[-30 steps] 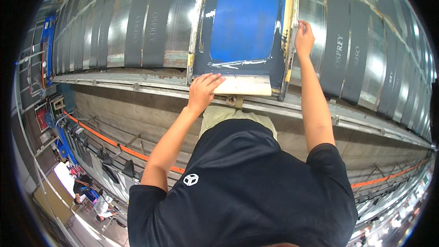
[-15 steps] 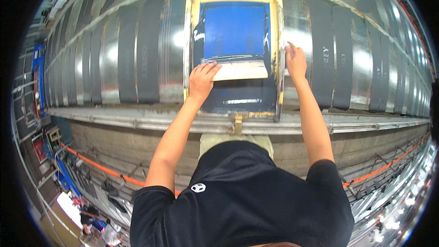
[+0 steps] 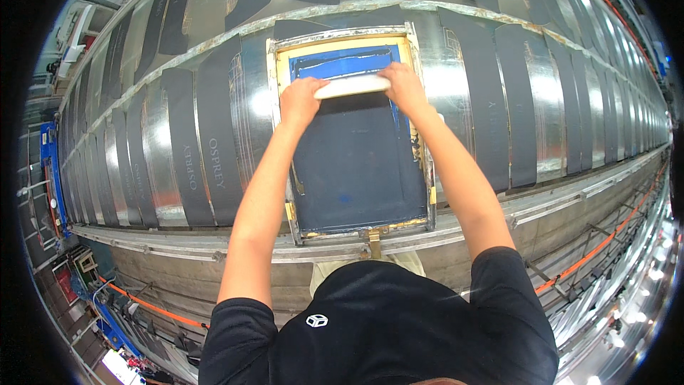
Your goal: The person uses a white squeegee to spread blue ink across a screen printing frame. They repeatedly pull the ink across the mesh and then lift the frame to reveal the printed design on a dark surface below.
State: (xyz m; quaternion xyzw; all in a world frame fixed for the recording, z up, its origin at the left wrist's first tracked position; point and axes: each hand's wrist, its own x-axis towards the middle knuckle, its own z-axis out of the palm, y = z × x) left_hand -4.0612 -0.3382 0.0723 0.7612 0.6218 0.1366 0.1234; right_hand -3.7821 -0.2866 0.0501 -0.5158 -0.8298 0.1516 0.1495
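One long metal table (image 3: 452, 110) is extending to both sides of the grip. One metal rail (image 3: 192, 240) is running along the table's near edge, between the grip and the body. More than ten dark panels (image 3: 182, 142) are lying on the table in two rows (one row beside the grip, one beyond it). One rectangular frame (image 3: 342, 34) is lying on the table and surrounding the grip on all four sides; yellow strips are lining parts of its inner edge.

Inside the frame, one large dark field (image 3: 345, 164) is occupying the area on the near side of the grip. One blue band (image 3: 342, 65) is showing directly beyond the grip, with dark streaks across it.

Two hands are gripping: the left hand (image 3: 300, 103) and the right hand (image 3: 403, 87) are each holding one end of one pale bar (image 3: 353, 86), fingers curled and closed onto it. The bar is spanning the gap between them, crosswise, near the frame's far end. One small brass-coloured bracket (image 3: 375, 242) is sitting at the frame's near edge, well apart from the grip.
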